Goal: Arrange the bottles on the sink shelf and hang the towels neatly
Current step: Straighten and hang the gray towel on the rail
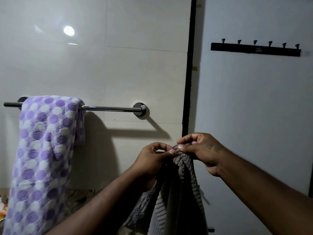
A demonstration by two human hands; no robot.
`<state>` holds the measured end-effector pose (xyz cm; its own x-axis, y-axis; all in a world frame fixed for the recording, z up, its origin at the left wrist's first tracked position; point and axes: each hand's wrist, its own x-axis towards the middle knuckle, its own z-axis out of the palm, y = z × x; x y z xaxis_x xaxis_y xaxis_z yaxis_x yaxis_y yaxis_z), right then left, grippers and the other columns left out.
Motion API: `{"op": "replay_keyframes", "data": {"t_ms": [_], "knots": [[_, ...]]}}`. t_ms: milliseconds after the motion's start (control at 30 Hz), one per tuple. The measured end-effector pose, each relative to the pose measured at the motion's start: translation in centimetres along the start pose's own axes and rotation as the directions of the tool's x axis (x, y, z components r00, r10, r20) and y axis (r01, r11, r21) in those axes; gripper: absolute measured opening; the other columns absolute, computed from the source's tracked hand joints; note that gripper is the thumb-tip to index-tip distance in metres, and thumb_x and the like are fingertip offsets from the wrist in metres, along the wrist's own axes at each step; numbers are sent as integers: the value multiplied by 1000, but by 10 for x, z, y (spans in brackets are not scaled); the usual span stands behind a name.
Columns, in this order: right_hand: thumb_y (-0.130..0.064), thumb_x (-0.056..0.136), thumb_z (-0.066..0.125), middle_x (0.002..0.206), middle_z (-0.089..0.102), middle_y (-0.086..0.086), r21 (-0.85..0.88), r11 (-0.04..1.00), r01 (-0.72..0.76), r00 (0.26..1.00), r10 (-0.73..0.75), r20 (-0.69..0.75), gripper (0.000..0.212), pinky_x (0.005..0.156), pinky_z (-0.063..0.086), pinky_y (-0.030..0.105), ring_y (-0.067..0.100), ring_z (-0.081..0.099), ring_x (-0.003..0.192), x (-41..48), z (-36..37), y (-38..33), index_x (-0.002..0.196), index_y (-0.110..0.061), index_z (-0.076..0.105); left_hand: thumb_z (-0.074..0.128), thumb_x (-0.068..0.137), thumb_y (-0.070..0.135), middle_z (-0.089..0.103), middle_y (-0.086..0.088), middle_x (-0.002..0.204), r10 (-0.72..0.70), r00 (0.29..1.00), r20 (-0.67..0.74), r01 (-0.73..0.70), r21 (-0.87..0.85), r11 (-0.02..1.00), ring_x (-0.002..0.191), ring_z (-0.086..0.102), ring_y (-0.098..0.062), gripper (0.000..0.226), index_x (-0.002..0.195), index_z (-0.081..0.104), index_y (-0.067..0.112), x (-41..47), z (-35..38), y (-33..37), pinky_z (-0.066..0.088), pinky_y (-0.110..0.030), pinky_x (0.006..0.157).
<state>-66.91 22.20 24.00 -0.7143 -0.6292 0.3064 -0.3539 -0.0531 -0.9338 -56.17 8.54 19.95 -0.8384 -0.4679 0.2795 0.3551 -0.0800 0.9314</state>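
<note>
Hands nearly touching, low centre: left hand (pixel 151 160) and right hand (pixel 201 150) both pinching bunched top of grey towel (pixel 185 177), rest hanging between forearms, held below right mount of towel rail (pixel 110 108). Purple-dotted towel (pixel 44 150) draped over rail's left end, on tiled wall (pixel 135 73). Hook rack (pixel 255 50) on white panel (pixel 254 107), upper right.

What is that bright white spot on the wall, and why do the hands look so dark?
In the head view, the spot is glare from a light on the glossy wall tile; the towel rail and spotted towel throw hard shadows down-right; the left hand, right hand and the grey towel they pinch lie in dimmer light low in the same view.
</note>
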Motion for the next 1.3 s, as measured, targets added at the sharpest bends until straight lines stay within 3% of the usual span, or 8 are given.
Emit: {"op": "replay_keyframes", "data": {"t_ms": [133,300,500,733,900,1000,1100,1300], "knots": [[-10,74,86,74,76,-1,-301,931,208,929,-284,-235,15,78,62,34,13,74,76,-3,6,6,78,-21,77,74,88,2,71,-19,77,4,1000,-15,-4,38,999,54,64,-19,5,90,75,-3,-1,3,-3,55,-28,52],[-20,73,88,71,75,-12,-477,820,317,896,-423,-131,15,69,59,20,-3,70,69,-13,16,9,78,-26,75,73,91,9,71,-15,72,-34,999,-41,34,0,999,56,67,-18,13,84,77,-1,-6,5,3,55,-26,53],[-21,78,83,73,73,-14,-566,742,360,876,-477,-67,13,67,58,19,-2,69,70,-25,16,12,84,-29,74,52,97,-9,74,-16,71,-77,994,-74,74,-38,997,60,73,-21,41,70,80,4,-8,4,6,60,-28,55],[-25,80,78,73,73,-16,-599,680,423,844,-536,-12,9,68,61,29,-1,70,69,-34,20,8,84,-31,72,63,88,-12,71,-17,65,-53,996,-78,48,-59,997,51,69,-20,33,65,78,4,-11,5,4,55,-23,49],[-32,80,78,74,73,-17,-632,638,439,834,-552,22,9,67,60,30,-1,69,70,-41,20,9,87,-32,71,64,88,-10,68,-20,71,-69,987,-147,64,-39,997,53,66,-22,10,90,72,-5,-9,7,1,56,-26,51],[-40,75,76,79,73,-18,-661,602,448,838,-541,75,21,69,59,27,-1,69,74,-46,21,13,94,-34,68,59,92,-10,65,-21,78,-88,977,-194,85,-24,996,53,63,-21,18,109,63,-12,-6,6,0,52,-25,46],[-31,74,82,91,72,-18,-713,535,454,831,-543,121,34,75,58,26,0,68,82,-47,21,19,102,-36,65,55,93,-9,65,-24,85,-117,975,-191,111,-42,993,59,63,-24,24,117,60,-15,-5,6,-1,53,-27,48],[-18,84,72,89,71,-14,-773,459,438,781,-621,73,22,72,58,28,6,66,81,-44,20,30,99,-33,64,55,93,-4,61,-22,84,-160,981,-107,157,-41,987,60,61,-24,15,91,69,-1,-8,10,-4,53,-28,55]]}}
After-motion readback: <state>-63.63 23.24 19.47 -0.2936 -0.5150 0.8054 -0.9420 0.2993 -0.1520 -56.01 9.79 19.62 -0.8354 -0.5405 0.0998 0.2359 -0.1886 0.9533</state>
